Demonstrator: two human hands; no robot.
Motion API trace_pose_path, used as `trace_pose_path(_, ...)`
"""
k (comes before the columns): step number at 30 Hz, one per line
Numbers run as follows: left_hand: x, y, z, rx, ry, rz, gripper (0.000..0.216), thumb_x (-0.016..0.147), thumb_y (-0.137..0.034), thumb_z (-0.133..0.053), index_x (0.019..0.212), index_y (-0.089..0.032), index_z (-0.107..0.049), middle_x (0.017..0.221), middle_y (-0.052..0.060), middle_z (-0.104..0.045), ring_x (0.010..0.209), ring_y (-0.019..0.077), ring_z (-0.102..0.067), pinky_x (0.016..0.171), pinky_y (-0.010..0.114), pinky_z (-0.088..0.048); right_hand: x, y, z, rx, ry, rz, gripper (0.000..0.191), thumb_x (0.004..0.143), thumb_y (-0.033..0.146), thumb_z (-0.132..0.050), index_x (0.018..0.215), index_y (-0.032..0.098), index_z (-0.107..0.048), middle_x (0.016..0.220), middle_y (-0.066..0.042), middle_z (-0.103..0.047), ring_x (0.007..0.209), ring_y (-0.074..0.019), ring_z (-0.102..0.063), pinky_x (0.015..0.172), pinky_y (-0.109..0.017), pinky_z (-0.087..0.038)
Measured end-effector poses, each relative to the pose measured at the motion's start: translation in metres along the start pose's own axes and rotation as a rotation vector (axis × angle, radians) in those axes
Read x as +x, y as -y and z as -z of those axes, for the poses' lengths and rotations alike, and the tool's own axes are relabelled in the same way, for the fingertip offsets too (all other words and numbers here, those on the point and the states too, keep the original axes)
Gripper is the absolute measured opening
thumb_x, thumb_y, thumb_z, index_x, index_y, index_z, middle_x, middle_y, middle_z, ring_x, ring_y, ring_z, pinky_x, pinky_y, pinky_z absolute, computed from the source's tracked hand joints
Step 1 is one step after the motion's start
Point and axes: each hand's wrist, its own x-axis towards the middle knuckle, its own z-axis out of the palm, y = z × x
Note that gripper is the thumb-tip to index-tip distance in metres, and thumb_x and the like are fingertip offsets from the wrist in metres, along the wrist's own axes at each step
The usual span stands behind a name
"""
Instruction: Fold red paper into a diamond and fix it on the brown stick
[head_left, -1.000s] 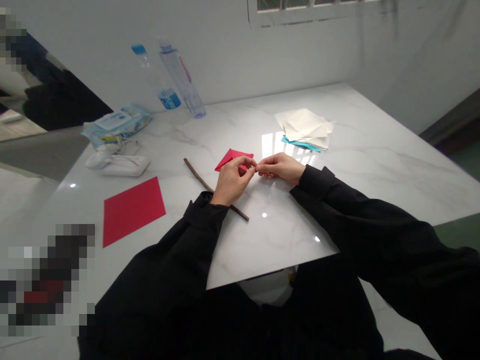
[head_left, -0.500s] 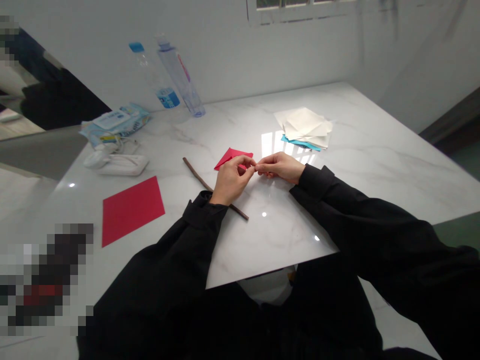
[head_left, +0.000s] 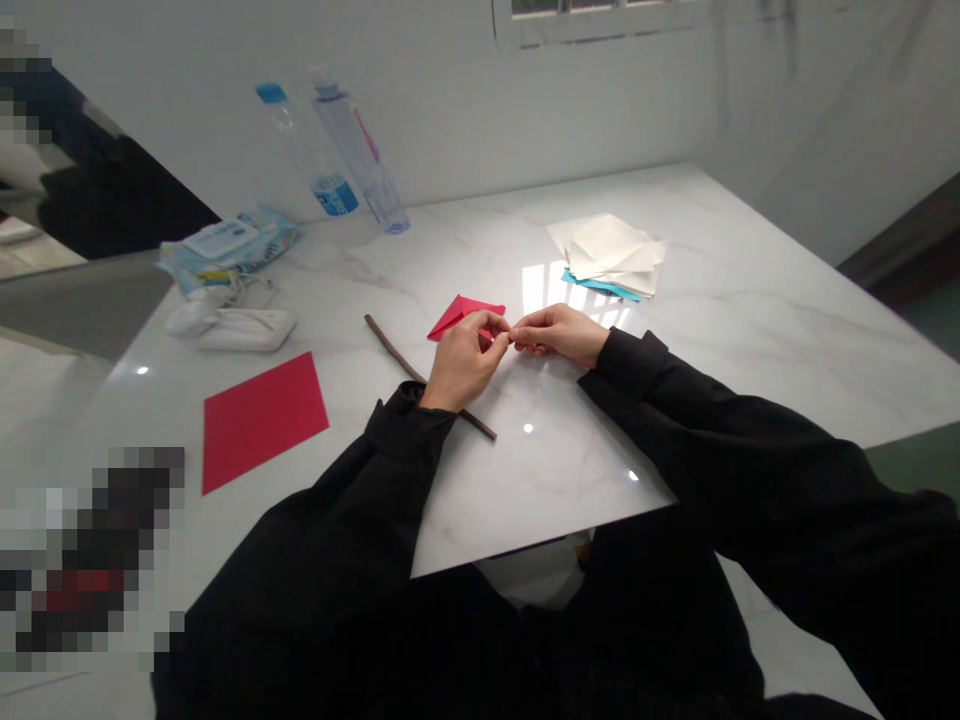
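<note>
My left hand [head_left: 466, 362] is closed in a pinch, thumb against forefinger. My right hand [head_left: 559, 335] pinches too, its fingertips meeting those of the left. Whatever lies between the fingertips is too small to make out. Just behind my left hand is a folded red paper [head_left: 455, 312], partly covered by the fingers. A thin brown stick [head_left: 390, 350] lies slanting on the table and passes beneath my left wrist. To the left, a flat red sheet of paper [head_left: 264, 423] rests on the marble-patterned white table [head_left: 480, 505].
A stack of cream paper sheets [head_left: 611, 247] with blue paper [head_left: 600, 286] under it lies at the back right. Two clear bottles, one with a blue cap [head_left: 271, 93], stand by the wall. A wipes packet [head_left: 225, 240] and a white device [head_left: 246, 330] with a cable sit at the left.
</note>
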Motion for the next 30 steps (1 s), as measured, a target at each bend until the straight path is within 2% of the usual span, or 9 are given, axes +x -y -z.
trace_pose_path(9,0.0008,0.0026,-0.0015,-0.004,-0.005,0.000,0.010,0.089,-0.029,-0.065,0.088,-0.019,-0.068,0.079,0.001,-0.070,0.062,0.0137,-0.060,0.061,0.027,-0.044,0.0005,-0.0014,0.0011,-0.005,0.003,0.003,0.021,0.077,0.037,-0.083,0.080,0.017,-0.079,0.073,-0.003,-0.069,0.062,-0.0106,-0.053,0.056,-0.023,-0.045)
trace_pose_path(24,0.0015,0.0054,-0.0009,-0.091,-0.021,-0.008,0.013,0.088,-0.032,-0.069,0.088,-0.019,-0.071,0.073,-0.001,-0.069,0.056,0.0115,-0.058,0.056,0.024,-0.042,0.0028,-0.0036,0.0017,0.040,-0.005,-0.007,0.020,0.079,0.034,-0.084,0.078,0.015,-0.078,0.073,-0.003,-0.070,0.061,-0.0086,-0.052,0.054,-0.020,-0.044)
trace_pose_path(30,0.0027,0.0095,0.0015,-0.104,-0.049,-0.040,0.020,0.089,-0.038,-0.071,0.090,-0.020,-0.077,0.083,0.002,-0.075,0.062,0.0128,-0.061,0.058,0.025,-0.045,0.0020,-0.0022,0.0022,0.086,-0.005,-0.012,0.020,0.077,0.034,-0.086,0.081,0.015,-0.079,0.075,-0.002,-0.069,0.062,-0.0079,-0.053,0.056,-0.020,-0.045)
